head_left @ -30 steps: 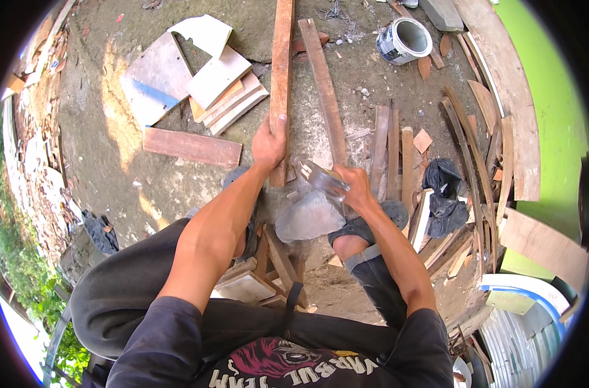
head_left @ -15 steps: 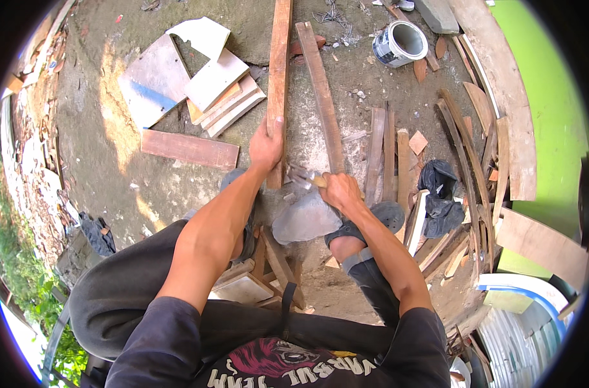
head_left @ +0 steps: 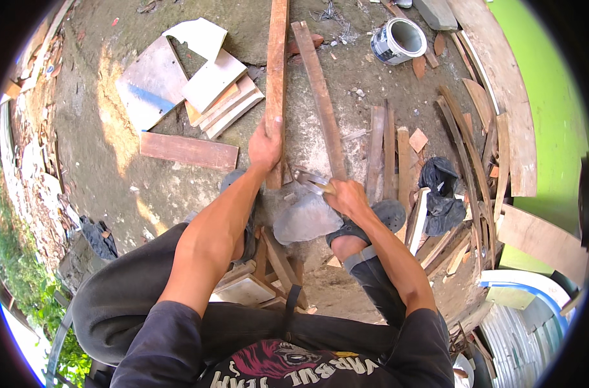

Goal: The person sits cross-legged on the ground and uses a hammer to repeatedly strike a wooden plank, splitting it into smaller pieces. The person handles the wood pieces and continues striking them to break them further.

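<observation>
I sit low over a concrete floor. My left hand (head_left: pixel 266 145) grips a long reddish wooden plank (head_left: pixel 276 71) that runs away from me, its near end by my feet. My right hand (head_left: pixel 347 196) is closed around the handle of a metal tool (head_left: pixel 309 179), probably a hammer, its head lying just right of the plank's near end. A flat grey stone (head_left: pixel 305 218) lies under the tool, between my sandalled feet. A second long plank (head_left: pixel 319 97) lies beside the first, to its right.
Stacked white and tan tiles (head_left: pixel 204 84) and a short red board (head_left: pixel 188 150) lie to the left. A paint can (head_left: pixel 398 40) stands at the far right. Many wood offcuts (head_left: pixel 391 155), curved strips and a black plastic bag (head_left: pixel 440 191) crowd the right side by a green wall.
My right hand has lowered with the tool, from slightly raised down toward the plank's near end by the stone. My left hand keeps its hold on the plank.
</observation>
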